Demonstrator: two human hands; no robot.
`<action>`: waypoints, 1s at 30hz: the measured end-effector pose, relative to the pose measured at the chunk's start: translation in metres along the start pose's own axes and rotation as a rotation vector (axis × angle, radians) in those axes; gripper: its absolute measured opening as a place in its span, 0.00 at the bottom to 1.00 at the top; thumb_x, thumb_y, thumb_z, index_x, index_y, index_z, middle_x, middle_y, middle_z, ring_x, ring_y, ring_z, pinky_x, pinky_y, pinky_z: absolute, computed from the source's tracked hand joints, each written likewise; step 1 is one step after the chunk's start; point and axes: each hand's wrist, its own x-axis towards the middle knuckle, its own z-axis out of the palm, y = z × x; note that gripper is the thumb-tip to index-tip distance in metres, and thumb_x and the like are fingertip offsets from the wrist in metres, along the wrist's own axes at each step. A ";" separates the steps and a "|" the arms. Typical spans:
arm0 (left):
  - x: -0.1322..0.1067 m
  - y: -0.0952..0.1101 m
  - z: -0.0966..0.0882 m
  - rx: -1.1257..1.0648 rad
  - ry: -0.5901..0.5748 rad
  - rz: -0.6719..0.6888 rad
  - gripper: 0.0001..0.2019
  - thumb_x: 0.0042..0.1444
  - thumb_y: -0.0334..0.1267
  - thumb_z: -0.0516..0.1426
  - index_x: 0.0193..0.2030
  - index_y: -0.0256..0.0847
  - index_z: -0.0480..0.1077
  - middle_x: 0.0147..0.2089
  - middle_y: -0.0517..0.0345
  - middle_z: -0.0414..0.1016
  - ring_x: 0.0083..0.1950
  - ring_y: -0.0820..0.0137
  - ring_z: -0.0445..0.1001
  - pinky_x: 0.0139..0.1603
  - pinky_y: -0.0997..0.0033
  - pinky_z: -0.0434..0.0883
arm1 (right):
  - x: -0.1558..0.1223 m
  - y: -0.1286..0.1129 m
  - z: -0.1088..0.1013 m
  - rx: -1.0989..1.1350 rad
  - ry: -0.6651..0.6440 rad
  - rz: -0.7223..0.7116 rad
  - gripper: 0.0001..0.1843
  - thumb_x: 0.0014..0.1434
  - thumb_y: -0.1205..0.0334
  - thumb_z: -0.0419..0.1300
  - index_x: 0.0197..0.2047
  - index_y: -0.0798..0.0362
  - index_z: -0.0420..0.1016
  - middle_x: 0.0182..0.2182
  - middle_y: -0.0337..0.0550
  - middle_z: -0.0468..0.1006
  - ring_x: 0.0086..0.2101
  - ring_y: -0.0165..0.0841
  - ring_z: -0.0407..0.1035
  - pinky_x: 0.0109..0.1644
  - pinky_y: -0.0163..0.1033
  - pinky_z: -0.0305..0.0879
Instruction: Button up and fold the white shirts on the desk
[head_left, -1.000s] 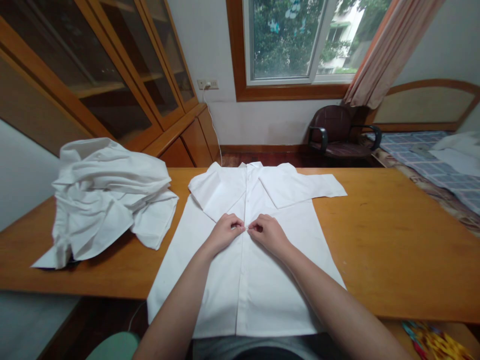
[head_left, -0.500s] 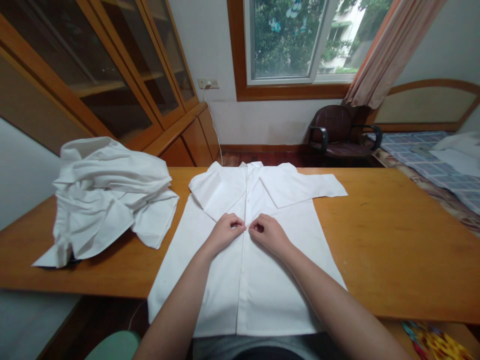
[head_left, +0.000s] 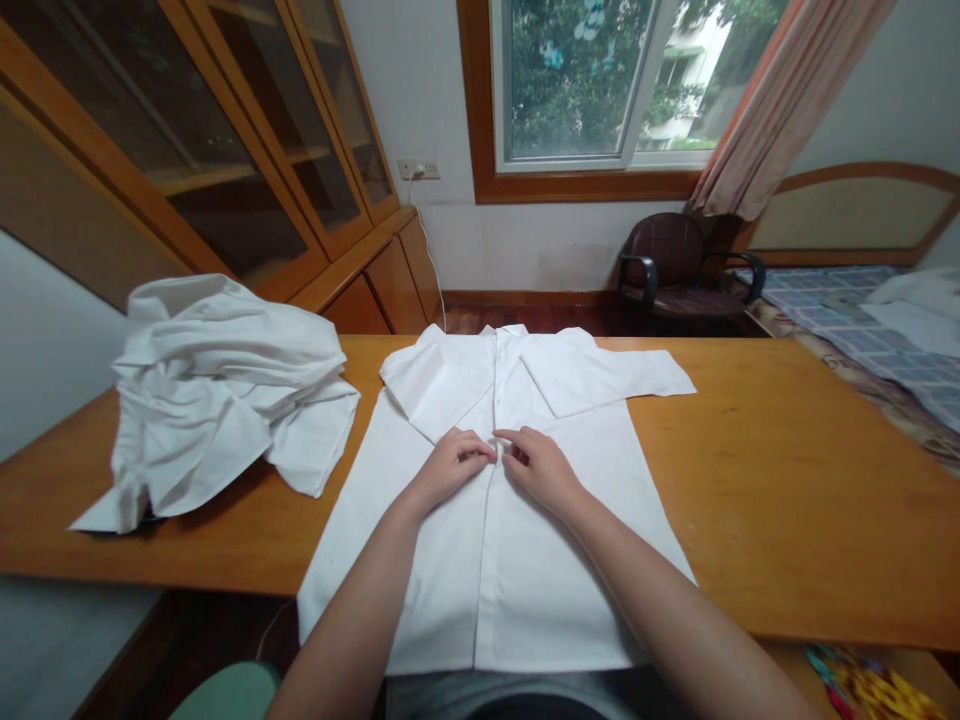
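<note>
A white button-up shirt lies flat, front up, its collar at the far table edge and its hem towards me. Its left-side sleeve is folded across the front; the other reaches out to the right. At the middle of the front placket, my left hand pinches the fabric edge between thumb and fingers. Just across the placket is my right hand, its index finger stretched out and apart from the thumb, the other fingers curled. Any button between the fingertips is too small to make out.
A heap of crumpled white cloth sits on the wooden table at the left. Beyond the table are a glass-doored cabinet, an office chair and a bed. A green stool stands below, front left.
My right index finger has straightened and lifted away from the thumb, where both were pinched together before. My left hand stays at the placket, its fingers slightly flatter. The shirt has barely moved.
</note>
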 end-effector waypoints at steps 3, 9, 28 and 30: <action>-0.003 -0.003 -0.001 -0.009 -0.042 0.065 0.11 0.58 0.35 0.56 0.40 0.48 0.81 0.39 0.57 0.78 0.46 0.63 0.70 0.52 0.63 0.65 | 0.000 -0.001 0.001 -0.071 -0.029 -0.012 0.17 0.60 0.72 0.57 0.48 0.46 0.80 0.33 0.39 0.72 0.35 0.32 0.68 0.42 0.36 0.60; -0.004 -0.009 0.006 0.063 0.041 0.097 0.12 0.56 0.30 0.57 0.40 0.47 0.80 0.37 0.57 0.76 0.45 0.64 0.70 0.49 0.64 0.66 | -0.002 0.001 -0.002 -0.127 -0.030 -0.007 0.12 0.57 0.74 0.57 0.38 0.50 0.78 0.34 0.40 0.71 0.36 0.33 0.67 0.43 0.38 0.58; -0.001 -0.011 0.024 0.507 0.155 0.192 0.17 0.62 0.33 0.55 0.58 0.44 0.67 0.60 0.52 0.68 0.63 0.61 0.65 0.65 0.54 0.64 | -0.024 0.028 -0.038 -0.344 -0.076 -0.133 0.19 0.65 0.59 0.58 0.58 0.49 0.72 0.57 0.50 0.70 0.57 0.44 0.61 0.61 0.51 0.61; 0.002 -0.013 0.023 0.526 0.143 0.199 0.17 0.63 0.34 0.54 0.58 0.44 0.67 0.61 0.52 0.68 0.64 0.61 0.65 0.66 0.54 0.64 | -0.022 0.030 -0.039 -0.377 -0.072 -0.139 0.19 0.66 0.58 0.57 0.59 0.49 0.72 0.58 0.49 0.70 0.57 0.44 0.61 0.61 0.51 0.61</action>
